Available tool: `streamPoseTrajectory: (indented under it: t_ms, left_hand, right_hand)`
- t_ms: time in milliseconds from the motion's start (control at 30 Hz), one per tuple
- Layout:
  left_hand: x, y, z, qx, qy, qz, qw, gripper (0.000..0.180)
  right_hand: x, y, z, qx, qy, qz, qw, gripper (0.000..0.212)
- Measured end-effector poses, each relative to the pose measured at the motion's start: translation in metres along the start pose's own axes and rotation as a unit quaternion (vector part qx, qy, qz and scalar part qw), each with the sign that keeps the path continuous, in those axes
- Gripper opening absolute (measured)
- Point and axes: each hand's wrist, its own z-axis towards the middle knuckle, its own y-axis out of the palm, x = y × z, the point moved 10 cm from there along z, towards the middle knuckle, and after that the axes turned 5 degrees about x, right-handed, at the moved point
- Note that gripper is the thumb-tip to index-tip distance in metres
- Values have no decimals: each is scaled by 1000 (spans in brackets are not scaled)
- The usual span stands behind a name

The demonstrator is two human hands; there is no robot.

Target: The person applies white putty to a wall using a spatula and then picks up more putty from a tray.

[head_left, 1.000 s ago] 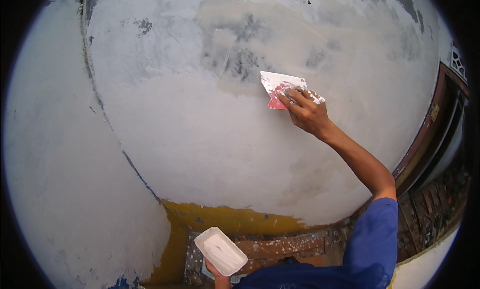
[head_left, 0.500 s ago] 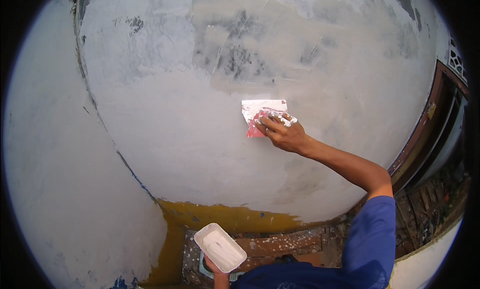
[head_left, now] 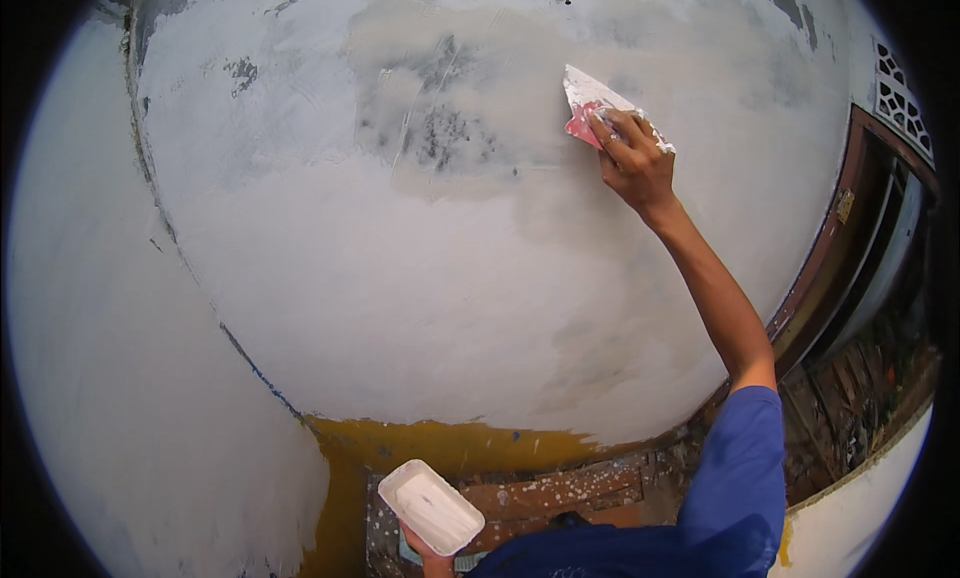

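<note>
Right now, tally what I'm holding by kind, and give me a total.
Scraper, red with white smears, in the right hand: 1
White tray, in the left hand: 1
Total: 2

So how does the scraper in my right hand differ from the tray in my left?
The scraper is flat, red and smeared with white, while the tray is a pale, hollow rectangle with rounded corners. The scraper is raised high before the wall in your right hand; the tray sits low in your left hand, its open side facing the camera. Both carry whitish paste.
</note>
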Motion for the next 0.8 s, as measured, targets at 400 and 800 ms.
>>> streamPoseTrajectory:
  t_ms: [400,800]
  left_hand:
    - [-4,8,12,-34,7,61,998,71]
    - [-9,23,8,-67,1,69,995,71]
  right_hand:
    - [1,-8,35,1,22,60,998,41]
    - [-73,-19,-90,-99,-145,142,974,44]
